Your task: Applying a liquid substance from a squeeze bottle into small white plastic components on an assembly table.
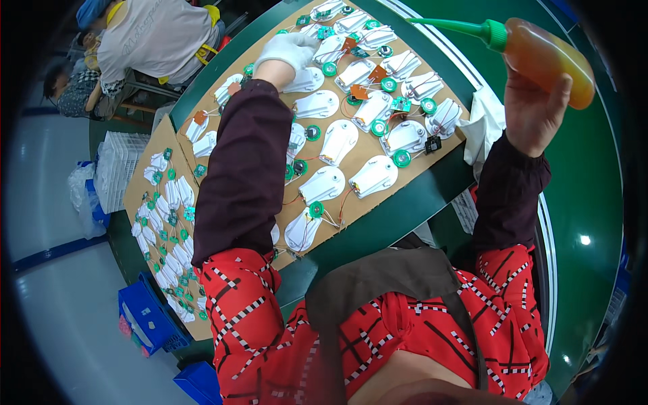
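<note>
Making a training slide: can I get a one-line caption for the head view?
Gloved left hand rests on white plastic shells on cardboard sheet; bare right hand raises orange squeeze bottle.

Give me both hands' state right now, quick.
Left hand: gloved, resting on a white plastic part on the cardboard sheet; grip cannot be told.
Right hand: bare, closed around an orange squeeze bottle, raised.

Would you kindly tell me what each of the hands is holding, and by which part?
Right hand grips the orange squeeze bottle around its body. Gloved left hand holds nothing, resting on white parts.
</note>
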A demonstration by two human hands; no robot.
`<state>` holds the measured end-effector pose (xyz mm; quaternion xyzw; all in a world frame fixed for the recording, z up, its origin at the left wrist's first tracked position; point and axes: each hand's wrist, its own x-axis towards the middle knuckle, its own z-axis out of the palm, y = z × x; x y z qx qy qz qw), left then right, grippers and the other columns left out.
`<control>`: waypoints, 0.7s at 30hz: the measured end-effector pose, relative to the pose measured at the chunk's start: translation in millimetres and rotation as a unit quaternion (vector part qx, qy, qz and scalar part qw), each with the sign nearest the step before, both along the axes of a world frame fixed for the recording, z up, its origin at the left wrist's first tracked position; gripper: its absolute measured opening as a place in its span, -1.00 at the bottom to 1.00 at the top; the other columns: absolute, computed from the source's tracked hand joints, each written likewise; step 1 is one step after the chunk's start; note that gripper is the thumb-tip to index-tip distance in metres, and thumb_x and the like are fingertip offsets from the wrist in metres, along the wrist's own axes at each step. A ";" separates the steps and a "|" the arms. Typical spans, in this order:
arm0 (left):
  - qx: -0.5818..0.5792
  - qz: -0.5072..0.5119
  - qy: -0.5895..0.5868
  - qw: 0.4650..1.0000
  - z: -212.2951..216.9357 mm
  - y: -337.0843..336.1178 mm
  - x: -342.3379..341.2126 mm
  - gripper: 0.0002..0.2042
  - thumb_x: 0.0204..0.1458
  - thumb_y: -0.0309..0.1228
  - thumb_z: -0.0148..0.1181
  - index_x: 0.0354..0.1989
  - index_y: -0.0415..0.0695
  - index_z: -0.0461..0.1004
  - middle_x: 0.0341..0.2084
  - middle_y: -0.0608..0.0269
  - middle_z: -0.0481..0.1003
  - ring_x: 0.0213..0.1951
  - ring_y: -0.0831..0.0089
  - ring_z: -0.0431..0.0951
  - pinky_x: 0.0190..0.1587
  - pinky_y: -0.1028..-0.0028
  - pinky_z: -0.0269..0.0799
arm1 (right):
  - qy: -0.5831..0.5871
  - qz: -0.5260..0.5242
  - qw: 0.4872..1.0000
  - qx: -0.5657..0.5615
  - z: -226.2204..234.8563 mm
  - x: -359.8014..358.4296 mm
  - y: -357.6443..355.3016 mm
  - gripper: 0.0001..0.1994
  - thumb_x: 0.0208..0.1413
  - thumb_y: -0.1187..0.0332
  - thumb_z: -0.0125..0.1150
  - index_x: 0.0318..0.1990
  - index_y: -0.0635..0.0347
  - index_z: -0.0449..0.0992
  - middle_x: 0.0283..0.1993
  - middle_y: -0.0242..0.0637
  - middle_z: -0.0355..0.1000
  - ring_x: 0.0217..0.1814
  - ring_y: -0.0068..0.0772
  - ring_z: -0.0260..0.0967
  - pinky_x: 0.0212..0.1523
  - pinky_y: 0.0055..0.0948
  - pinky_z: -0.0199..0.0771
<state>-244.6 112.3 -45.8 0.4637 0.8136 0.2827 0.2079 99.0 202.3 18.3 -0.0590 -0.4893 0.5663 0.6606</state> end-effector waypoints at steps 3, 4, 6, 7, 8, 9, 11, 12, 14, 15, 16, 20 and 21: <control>-0.038 -0.038 0.191 0.980 11.2 11.0 8.1 -0.74 -0.07 -0.30 0.14 -0.20 -0.06 0.55 -0.31 0.15 0.55 -0.24 0.30 0.54 -0.13 0.43 0.39 | 0.012 0.022 0.999 -0.022 -10.7 -11.8 -1.3 -0.46 0.05 0.09 0.18 0.10 0.17 0.22 0.07 -0.14 0.29 0.12 -0.20 0.29 0.14 -0.19 0.33; -0.090 -0.060 0.269 0.957 13.7 16.5 14.1 -0.76 -0.08 -0.28 0.14 -0.23 0.00 0.57 -0.25 0.13 0.53 -0.19 0.25 0.53 -0.11 0.37 0.39 | 0.017 0.031 0.998 -0.045 -12.0 -17.1 -3.1 -0.47 0.06 0.11 0.19 0.11 0.16 0.22 0.08 -0.15 0.28 0.13 -0.22 0.29 0.15 -0.19 0.32; -0.174 -0.065 0.265 0.946 15.5 25.3 32.4 -0.77 -0.08 -0.27 0.14 -0.25 0.00 0.56 -0.22 0.10 0.51 -0.15 0.19 0.50 -0.06 0.35 0.38 | 0.025 0.040 0.998 -0.041 -17.0 -17.0 0.8 -0.50 0.06 0.15 0.19 0.11 0.15 0.22 0.07 -0.17 0.29 0.14 -0.25 0.27 0.16 -0.21 0.30; -0.148 -0.063 0.293 0.943 12.4 26.5 35.6 -0.78 -0.07 -0.28 0.14 -0.24 -0.01 0.54 -0.20 0.09 0.50 -0.13 0.18 0.49 -0.07 0.34 0.38 | 0.010 0.044 0.998 -0.044 -16.8 -18.6 -0.2 -0.50 0.07 0.16 0.18 0.11 0.15 0.22 0.07 -0.18 0.29 0.15 -0.25 0.26 0.16 -0.22 0.30; -0.147 -0.064 0.294 0.942 10.4 27.0 36.2 -0.78 -0.07 -0.28 0.14 -0.24 -0.01 0.54 -0.20 0.09 0.50 -0.13 0.18 0.49 -0.07 0.34 0.38 | -0.005 0.049 0.998 -0.047 -17.2 -20.2 -0.5 -0.50 0.07 0.17 0.18 0.12 0.14 0.22 0.07 -0.19 0.29 0.15 -0.25 0.25 0.16 -0.22 0.29; -0.142 -0.068 0.316 0.936 6.9 24.0 37.1 -0.79 -0.06 -0.29 0.13 -0.25 -0.02 0.53 -0.21 0.08 0.50 -0.13 0.17 0.49 -0.08 0.33 0.39 | -0.010 0.058 0.997 -0.046 -18.5 -22.1 0.5 -0.53 0.10 0.20 0.15 0.12 0.14 0.22 0.08 -0.19 0.29 0.16 -0.25 0.25 0.17 -0.22 0.28; -0.128 -0.061 0.337 0.931 5.8 20.3 41.8 -0.81 -0.05 -0.31 0.12 -0.28 -0.06 0.53 -0.21 0.07 0.49 -0.12 0.16 0.48 -0.10 0.29 0.39 | -0.012 0.070 0.996 -0.048 -18.1 -29.1 2.3 -0.55 0.11 0.21 0.13 0.12 0.14 0.22 0.08 -0.19 0.29 0.16 -0.25 0.25 0.17 -0.21 0.28; -0.130 -0.060 0.338 0.930 3.4 20.4 41.2 -0.81 -0.05 -0.31 0.12 -0.28 -0.06 0.53 -0.21 0.07 0.49 -0.12 0.16 0.48 -0.10 0.29 0.39 | -0.013 0.084 0.995 -0.050 -18.1 -33.6 3.3 -0.56 0.12 0.23 0.12 0.12 0.14 0.22 0.08 -0.19 0.29 0.16 -0.25 0.25 0.17 -0.20 0.28; -0.130 -0.087 0.369 0.916 -1.0 21.3 40.2 -0.79 -0.05 -0.30 0.11 -0.26 -0.09 0.52 -0.22 0.03 0.49 -0.12 0.14 0.48 -0.09 0.27 0.38 | -0.017 0.089 0.995 -0.049 -20.0 -42.6 9.8 -0.59 0.14 0.24 0.09 0.11 0.15 0.23 0.09 -0.19 0.29 0.15 -0.25 0.26 0.17 -0.19 0.27; -0.131 -0.087 0.370 0.916 -1.6 20.9 37.9 -0.79 -0.05 -0.30 0.11 -0.26 -0.09 0.52 -0.22 0.03 0.49 -0.12 0.14 0.48 -0.09 0.27 0.38 | -0.024 0.100 0.994 -0.044 -20.1 -48.7 14.1 -0.59 0.15 0.25 0.08 0.11 0.15 0.23 0.09 -0.19 0.29 0.15 -0.26 0.26 0.17 -0.21 0.27; -0.131 -0.068 0.338 0.930 -0.9 20.2 35.8 -0.77 -0.07 -0.29 0.10 -0.27 -0.10 0.53 -0.25 0.02 0.50 -0.14 0.13 0.49 -0.08 0.27 0.39 | -0.030 0.110 0.993 -0.040 -18.6 -55.4 16.3 -0.60 0.16 0.25 0.06 0.11 0.15 0.23 0.09 -0.19 0.29 0.14 -0.27 0.27 0.17 -0.23 0.27; -0.115 -0.024 0.249 0.961 8.2 14.2 29.4 -0.74 -0.13 -0.27 0.09 -0.31 -0.12 0.55 -0.33 -0.02 0.52 -0.19 0.11 0.51 -0.08 0.30 0.40 | -0.077 0.159 0.984 -0.038 6.7 -85.2 6.2 -0.59 0.07 0.28 0.18 0.01 0.28 0.27 -0.12 -0.21 0.39 -0.18 -0.41 0.44 -0.22 -0.44 0.51; -0.089 -0.004 0.237 0.967 7.2 8.8 27.2 -0.75 -0.18 -0.28 0.12 -0.36 -0.14 0.57 -0.37 -0.01 0.53 -0.23 0.12 0.53 -0.11 0.33 0.41 | -0.070 0.170 0.981 -0.066 5.6 -94.7 8.3 -0.60 0.06 0.31 0.18 0.01 0.28 0.28 -0.15 -0.26 0.39 -0.19 -0.45 0.43 -0.26 -0.49 0.50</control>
